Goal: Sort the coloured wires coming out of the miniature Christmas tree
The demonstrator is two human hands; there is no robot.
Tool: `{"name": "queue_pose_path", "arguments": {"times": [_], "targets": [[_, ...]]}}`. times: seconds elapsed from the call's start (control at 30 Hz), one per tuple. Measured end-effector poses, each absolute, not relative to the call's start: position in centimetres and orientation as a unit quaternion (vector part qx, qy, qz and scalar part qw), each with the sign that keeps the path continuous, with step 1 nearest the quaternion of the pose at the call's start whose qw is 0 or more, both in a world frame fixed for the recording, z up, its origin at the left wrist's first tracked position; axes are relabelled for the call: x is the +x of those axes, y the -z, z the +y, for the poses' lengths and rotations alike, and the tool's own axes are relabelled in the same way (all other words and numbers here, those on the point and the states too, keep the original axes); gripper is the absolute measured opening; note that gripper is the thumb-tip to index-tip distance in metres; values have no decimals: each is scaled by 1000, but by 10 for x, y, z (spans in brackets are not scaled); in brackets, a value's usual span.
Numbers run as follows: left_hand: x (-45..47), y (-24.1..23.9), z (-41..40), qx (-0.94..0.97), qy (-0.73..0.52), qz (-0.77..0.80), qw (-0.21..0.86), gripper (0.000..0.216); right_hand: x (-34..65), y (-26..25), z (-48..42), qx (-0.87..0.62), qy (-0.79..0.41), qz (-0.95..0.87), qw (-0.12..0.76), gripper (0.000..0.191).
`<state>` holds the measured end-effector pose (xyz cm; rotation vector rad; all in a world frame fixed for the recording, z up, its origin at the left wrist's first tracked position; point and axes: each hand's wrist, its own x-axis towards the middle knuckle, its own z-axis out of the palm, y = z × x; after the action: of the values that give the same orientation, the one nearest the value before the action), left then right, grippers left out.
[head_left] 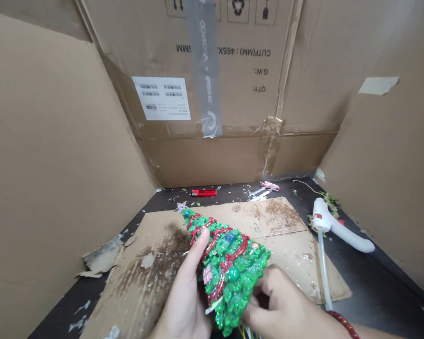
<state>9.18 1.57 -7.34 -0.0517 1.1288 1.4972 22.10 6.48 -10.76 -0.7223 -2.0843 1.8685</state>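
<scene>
**A:** What do the hands have hold of?

**B:** Both grip a glittery green Christmas tree figure [229,268] with red garlands, held tilted above the bench, its tip pointing up and to the left. The left hand [183,299] cups the near side, with the thumb pressed along the front of the tree. The right hand [277,301] has its fingers curled, pinching the lower right edge.

**A:** What lies beneath it?

**B:** A stained brown cardboard sheet [268,221], flecked with dried residue, lies on the dark bench [385,287]. The tree's silver star [181,206] overlaps that sheet's far edge from this view.

**A:** And nearby?

**B:** To the right, a white hot glue gun [339,226] lies on the bench, just beside the sheet, with a clear glue stick [323,268] running down toward the right wrist, which wears a red beaded bracelet [343,323]. Green scraps [330,205] sit behind the gun. Farther back, near the wall of a brown cardboard box [212,160], lie a red lighter [204,192] and a small tangle of red-and-white twine [269,186].
</scene>
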Motion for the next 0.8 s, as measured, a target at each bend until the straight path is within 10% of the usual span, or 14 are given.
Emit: {"name": "queue_pose_path", "arguments": {"times": [0.8], "targets": [[80,68,23,45,-754,453,474,38,236,92,73,-221,-573,-788,36,15]]}}
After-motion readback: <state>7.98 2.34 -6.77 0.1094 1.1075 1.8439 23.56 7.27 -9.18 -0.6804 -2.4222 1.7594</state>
